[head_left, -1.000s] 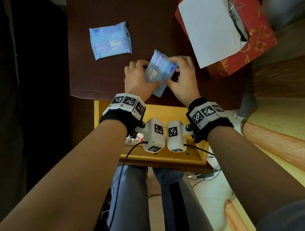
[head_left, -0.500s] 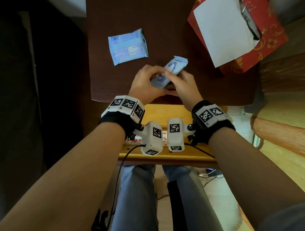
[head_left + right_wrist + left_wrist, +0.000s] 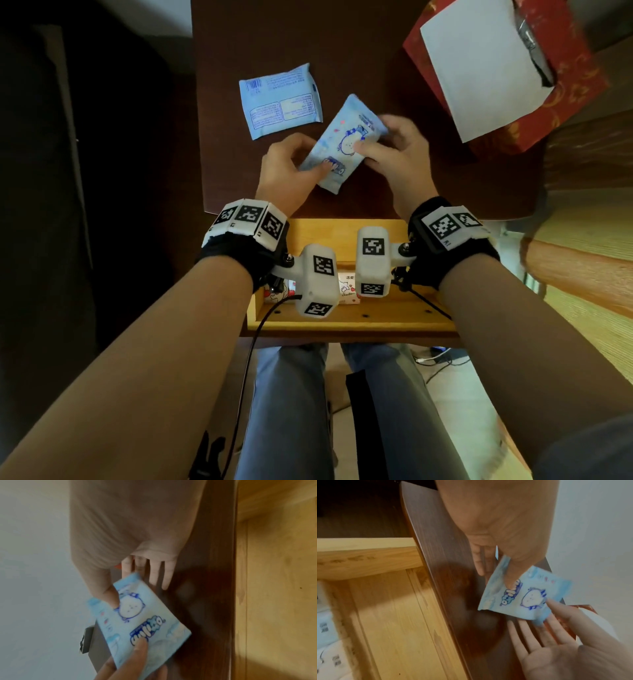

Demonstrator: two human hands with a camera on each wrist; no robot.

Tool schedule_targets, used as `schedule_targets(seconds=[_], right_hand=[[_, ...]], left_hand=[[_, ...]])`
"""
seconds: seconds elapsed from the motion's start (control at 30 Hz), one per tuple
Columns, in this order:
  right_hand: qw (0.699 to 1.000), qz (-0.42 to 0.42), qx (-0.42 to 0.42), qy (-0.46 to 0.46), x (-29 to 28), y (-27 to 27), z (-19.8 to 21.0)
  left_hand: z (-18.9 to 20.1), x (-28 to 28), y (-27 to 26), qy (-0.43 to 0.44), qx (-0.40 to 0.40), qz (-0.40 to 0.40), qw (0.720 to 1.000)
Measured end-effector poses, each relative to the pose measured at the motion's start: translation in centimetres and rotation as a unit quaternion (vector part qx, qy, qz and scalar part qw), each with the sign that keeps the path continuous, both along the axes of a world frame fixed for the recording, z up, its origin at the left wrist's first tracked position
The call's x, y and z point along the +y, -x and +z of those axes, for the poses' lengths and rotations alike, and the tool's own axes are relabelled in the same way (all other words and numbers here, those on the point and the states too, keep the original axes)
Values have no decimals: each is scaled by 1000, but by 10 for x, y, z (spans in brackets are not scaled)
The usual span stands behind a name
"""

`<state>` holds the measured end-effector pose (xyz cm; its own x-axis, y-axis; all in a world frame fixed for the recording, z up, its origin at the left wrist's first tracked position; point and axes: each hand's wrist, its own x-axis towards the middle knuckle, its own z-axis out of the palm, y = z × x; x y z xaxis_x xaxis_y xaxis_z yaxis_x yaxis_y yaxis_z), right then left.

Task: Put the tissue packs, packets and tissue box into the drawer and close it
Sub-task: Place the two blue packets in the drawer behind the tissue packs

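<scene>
Both hands hold one light-blue tissue pack (image 3: pixel 342 144) with a cartoon print above the dark table top (image 3: pixel 342 44). My left hand (image 3: pixel 291 171) pinches its near end, thumb on the printed face (image 3: pixel 522 595). My right hand (image 3: pixel 394 154) pinches its far end, thumb on top (image 3: pixel 137 622). A second blue packet (image 3: pixel 281 101) lies flat on the table behind and to the left. The red tissue box (image 3: pixel 513 75), a white sheet sticking out of it, stands at the back right. The pale wooden drawer (image 3: pixel 352 318) is pulled out below my wrists.
Printed packs (image 3: pixel 347 291) lie inside the drawer, partly hidden by the wrist cameras; white packs (image 3: pixel 327 642) show at its end. My legs in jeans (image 3: pixel 291 411) are under the drawer. A wooden bed frame (image 3: pixel 582 274) runs along the right. Cables (image 3: pixel 435 359) lie on the floor.
The pack has been turned over between both hands: its label side showed before, then its edge, and now its cartoon face is up. The view has shifted left.
</scene>
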<state>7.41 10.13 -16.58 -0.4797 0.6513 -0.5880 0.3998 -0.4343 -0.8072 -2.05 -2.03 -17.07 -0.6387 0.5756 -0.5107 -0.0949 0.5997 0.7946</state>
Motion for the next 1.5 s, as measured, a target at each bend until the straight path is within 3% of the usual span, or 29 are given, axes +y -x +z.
schedule_targets(seconds=[0.13,0.23,0.3,0.43,0.57,0.63,0.77,0.83,0.97,1.1,1.23,1.5], right_hand=[[993,83,-7,-80,4,4,0],[989,149,-10,-18,5,9,2],[984,173,-15,-25,7,12,0],[966,217,-35,-134,11,19,-4],[950,243,-101,-170,15,22,-7],[936,286,-134,-156,16,22,-8],[926,354,-131,-32,12,26,-9],[930,342,-129,-24,10,28,-11],[970,207,-130,-18,12,24,-14],[979,142,-145,-1,17,16,-19],[983,109,-144,6,14,13,-20],[990,71,-118,10,0,-3,-18]], left_hand=[[5,2,8,-31,-25,8,999],[7,7,12,-35,-63,48,996],[7,9,15,-42,-80,58,994],[6,11,18,-43,-51,33,997],[5,11,21,-30,-8,41,999],[5,13,22,-32,-9,46,998],[6,23,20,-25,-3,15,1000],[4,28,20,-18,53,9,998],[-3,31,36,40,139,23,989],[-15,24,46,164,168,-96,967],[-24,13,42,174,214,-121,954],[-26,-4,14,185,254,-86,945]])
